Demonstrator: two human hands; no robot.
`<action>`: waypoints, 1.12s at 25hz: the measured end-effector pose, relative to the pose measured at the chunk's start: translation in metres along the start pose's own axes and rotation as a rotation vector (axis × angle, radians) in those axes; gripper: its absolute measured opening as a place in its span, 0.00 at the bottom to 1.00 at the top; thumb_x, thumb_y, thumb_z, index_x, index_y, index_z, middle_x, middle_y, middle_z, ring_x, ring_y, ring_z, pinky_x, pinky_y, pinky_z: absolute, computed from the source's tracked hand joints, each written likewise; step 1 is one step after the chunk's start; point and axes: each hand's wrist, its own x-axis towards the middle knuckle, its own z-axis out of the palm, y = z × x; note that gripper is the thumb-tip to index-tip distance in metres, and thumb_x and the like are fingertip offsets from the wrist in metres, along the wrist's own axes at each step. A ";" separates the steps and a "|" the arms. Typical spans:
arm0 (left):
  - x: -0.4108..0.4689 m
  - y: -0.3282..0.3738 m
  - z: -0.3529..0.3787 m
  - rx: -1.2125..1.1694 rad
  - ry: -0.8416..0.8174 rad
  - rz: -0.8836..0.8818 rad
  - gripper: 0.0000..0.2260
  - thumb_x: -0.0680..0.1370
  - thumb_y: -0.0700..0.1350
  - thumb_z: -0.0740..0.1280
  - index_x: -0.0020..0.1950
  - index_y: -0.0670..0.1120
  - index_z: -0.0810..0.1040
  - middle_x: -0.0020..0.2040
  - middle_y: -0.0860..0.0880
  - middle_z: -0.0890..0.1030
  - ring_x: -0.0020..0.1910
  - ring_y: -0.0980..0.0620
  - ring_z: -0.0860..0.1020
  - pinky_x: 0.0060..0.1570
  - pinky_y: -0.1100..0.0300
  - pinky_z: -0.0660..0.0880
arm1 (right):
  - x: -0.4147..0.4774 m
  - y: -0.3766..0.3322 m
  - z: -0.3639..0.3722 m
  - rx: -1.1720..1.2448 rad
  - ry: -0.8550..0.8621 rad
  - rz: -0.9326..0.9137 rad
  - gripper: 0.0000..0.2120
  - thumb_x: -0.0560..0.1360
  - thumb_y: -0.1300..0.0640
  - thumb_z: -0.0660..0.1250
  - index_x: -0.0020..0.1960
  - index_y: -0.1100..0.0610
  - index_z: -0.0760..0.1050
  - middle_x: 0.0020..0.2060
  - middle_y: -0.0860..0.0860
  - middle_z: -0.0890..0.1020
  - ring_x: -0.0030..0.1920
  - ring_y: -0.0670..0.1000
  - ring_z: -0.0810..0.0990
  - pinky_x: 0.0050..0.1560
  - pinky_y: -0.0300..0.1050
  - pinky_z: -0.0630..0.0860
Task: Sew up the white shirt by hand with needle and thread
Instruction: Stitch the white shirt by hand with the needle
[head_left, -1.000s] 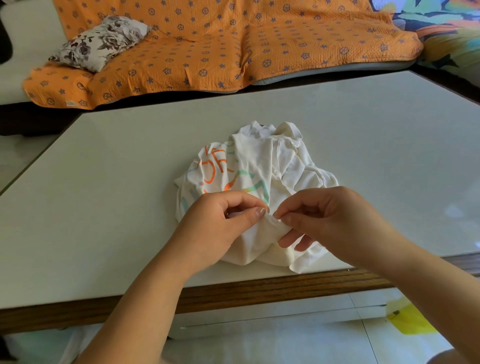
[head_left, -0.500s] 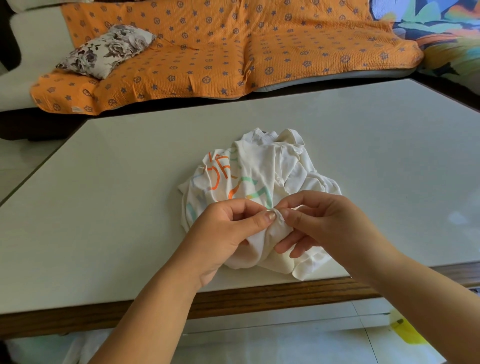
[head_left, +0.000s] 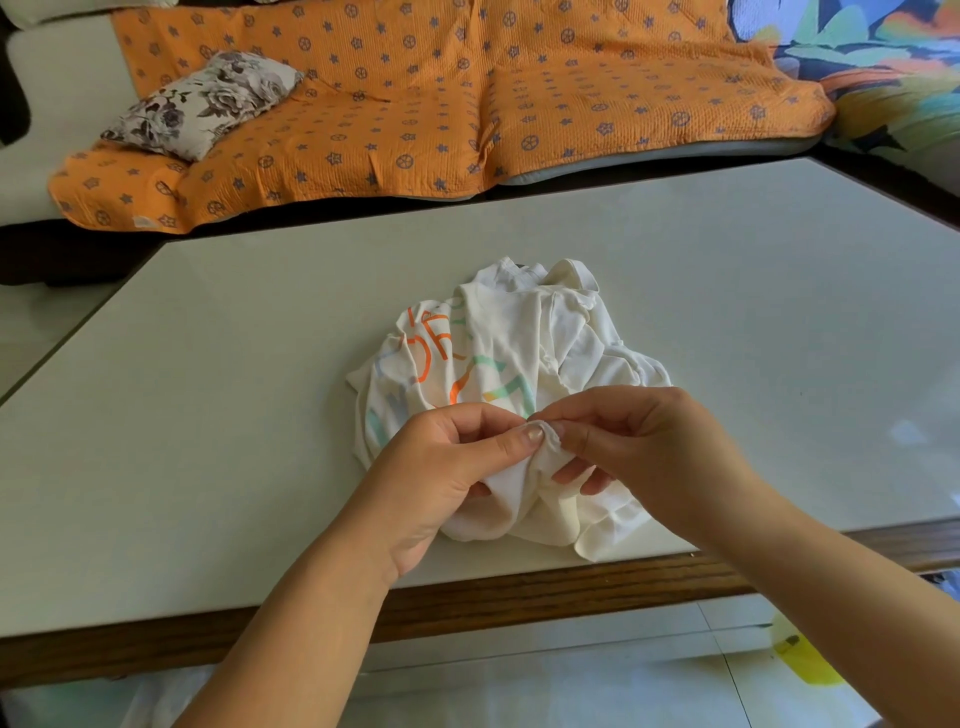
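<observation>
The left hand (head_left: 441, 478) and the right hand (head_left: 639, 441) are meeting tip to tip, each one pinching the same small fold of the white shirt (head_left: 519, 353) between thumb and forefinger. The 2 pinches are sitting right against each other, thumbnails almost touching. The other fingers of the right hand are curling loosely under the cloth, and the left palm is cupping the near part of the bundle. Anything finer held in the pinches is too small to make out.

The shirt is lying crumpled in a heap on the desk (head_left: 208, 415), close to its near wooden edge, with orange and green printed lettering showing on its left side and the collar bunching at the far end. Both forearms are reaching in over the desk's near edge.

Beyond the desk, an orange patterned cover (head_left: 467, 104) is lying spread over a sofa, and a flowered pillow (head_left: 202, 104) is resting on its left end. A yellow object (head_left: 802, 657) is lying on the tiled floor at the lower right.
</observation>
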 end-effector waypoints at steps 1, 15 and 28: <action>0.000 0.000 0.000 0.002 -0.002 -0.001 0.12 0.62 0.53 0.76 0.41 0.48 0.86 0.42 0.46 0.84 0.45 0.52 0.81 0.54 0.55 0.75 | 0.000 0.000 0.000 0.005 0.001 -0.004 0.09 0.76 0.60 0.69 0.45 0.49 0.85 0.36 0.50 0.86 0.36 0.50 0.85 0.36 0.37 0.78; -0.002 -0.002 0.003 0.158 0.056 0.011 0.13 0.64 0.54 0.74 0.45 0.50 0.86 0.46 0.48 0.86 0.50 0.50 0.83 0.55 0.54 0.77 | -0.006 -0.003 0.007 -0.243 0.159 -0.078 0.06 0.79 0.55 0.63 0.45 0.46 0.75 0.39 0.41 0.83 0.32 0.41 0.80 0.34 0.37 0.76; -0.001 0.000 -0.005 0.160 0.044 0.022 0.12 0.65 0.53 0.73 0.44 0.50 0.87 0.46 0.47 0.86 0.51 0.50 0.82 0.59 0.54 0.75 | 0.037 0.003 -0.046 0.827 0.406 0.120 0.07 0.82 0.63 0.59 0.46 0.57 0.72 0.28 0.52 0.77 0.35 0.53 0.83 0.50 0.52 0.82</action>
